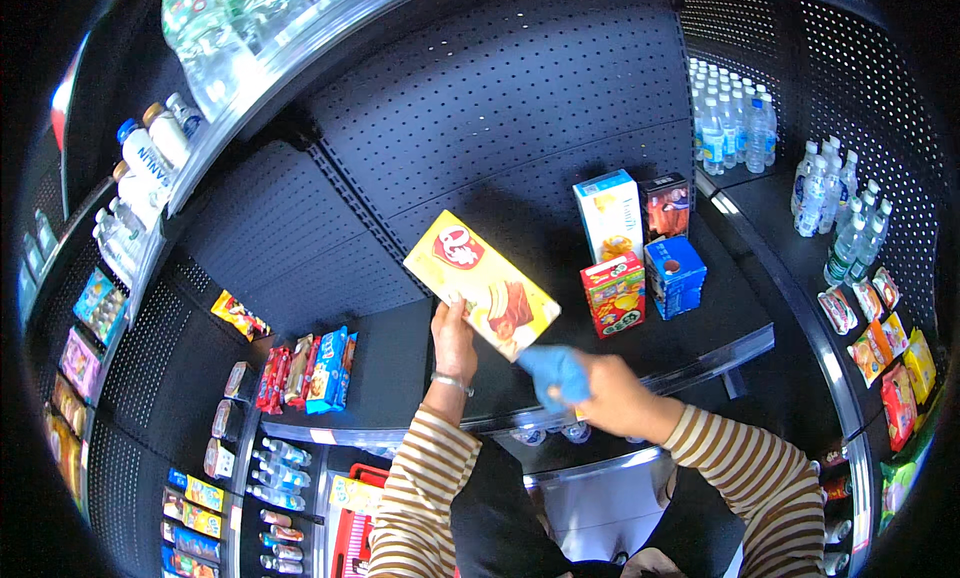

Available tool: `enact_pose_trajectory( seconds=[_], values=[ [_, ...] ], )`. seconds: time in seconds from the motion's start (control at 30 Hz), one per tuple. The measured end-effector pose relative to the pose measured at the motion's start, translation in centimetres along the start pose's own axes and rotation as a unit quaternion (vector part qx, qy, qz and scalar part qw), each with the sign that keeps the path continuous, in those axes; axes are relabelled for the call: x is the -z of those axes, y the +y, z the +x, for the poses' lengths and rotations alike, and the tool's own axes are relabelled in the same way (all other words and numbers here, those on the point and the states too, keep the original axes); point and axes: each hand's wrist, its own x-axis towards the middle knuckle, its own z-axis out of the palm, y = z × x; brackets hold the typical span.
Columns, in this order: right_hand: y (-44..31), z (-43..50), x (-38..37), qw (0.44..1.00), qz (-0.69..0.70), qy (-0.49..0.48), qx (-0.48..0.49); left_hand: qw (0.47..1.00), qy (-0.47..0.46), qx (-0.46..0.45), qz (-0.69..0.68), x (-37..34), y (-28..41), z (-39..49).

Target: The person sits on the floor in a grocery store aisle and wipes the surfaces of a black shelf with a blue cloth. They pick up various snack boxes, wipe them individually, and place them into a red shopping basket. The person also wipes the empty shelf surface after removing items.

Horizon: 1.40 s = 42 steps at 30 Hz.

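Note:
My left hand (453,344) grips the lower left edge of a yellow snack carton (484,285), which is tilted above a black store shelf. In my right hand (604,390) is a bunched blue cloth (556,375), close to the carton's lower corner; whether it touches the carton I cannot tell. To the right, on the shelf, a red and green carton (613,294) and a blue carton (675,276) stand in front of a white and light-blue carton (611,214) and a dark carton with a red picture (666,203).
Packs of snacks (326,372) stand at the shelf's left part. A price rail (705,360) edges the shelf in front. Bottles fill parts of the right shelves (724,128) and upper left. A red basket (352,540) is low at left. A perforated back panel (517,105) rises behind.

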Motion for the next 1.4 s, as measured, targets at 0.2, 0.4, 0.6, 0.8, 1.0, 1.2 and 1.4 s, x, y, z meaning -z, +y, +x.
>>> enact_pose_trajectory(
  seconds=[0.2, 0.4, 0.6, 0.8, 1.0, 1.2, 1.4],
  values=[
    [-1.1, 1.5, 1.1, 0.985, 0.114, 0.078, -0.108, 1.000, 0.018, 0.012, -0.019, 0.9, 1.8, -6.1],
    [2.2, 1.8, -3.8, 0.983, 0.143, 0.086, -0.070, 0.993, -0.036, -0.054, 0.100, -4.6, 0.3, -11.5],
    [2.8, 4.9, -0.6, 0.960, 0.202, 0.170, -0.089, 0.978, -0.125, 0.007, 0.166, -5.6, 0.1, -14.0],
    [2.4, 3.9, -1.8, 0.948, 0.268, 0.089, -0.147, 0.987, -0.098, -0.010, 0.125, -5.1, 0.2, -13.1],
    [0.3, 0.8, -4.2, 0.944, 0.285, 0.006, -0.168, 0.999, -0.022, -0.028, 0.038, -2.9, 1.4, -11.2],
    [1.0, 2.0, -3.3, 0.981, 0.113, 0.041, -0.149, 0.971, -0.001, -0.009, 0.239, -1.8, 2.0, -11.3],
    [-0.5, 2.5, -4.0, 0.991, -0.117, 0.065, 0.017, 0.990, -0.038, -0.030, 0.133, -3.3, 2.0, -11.9]
  ],
)
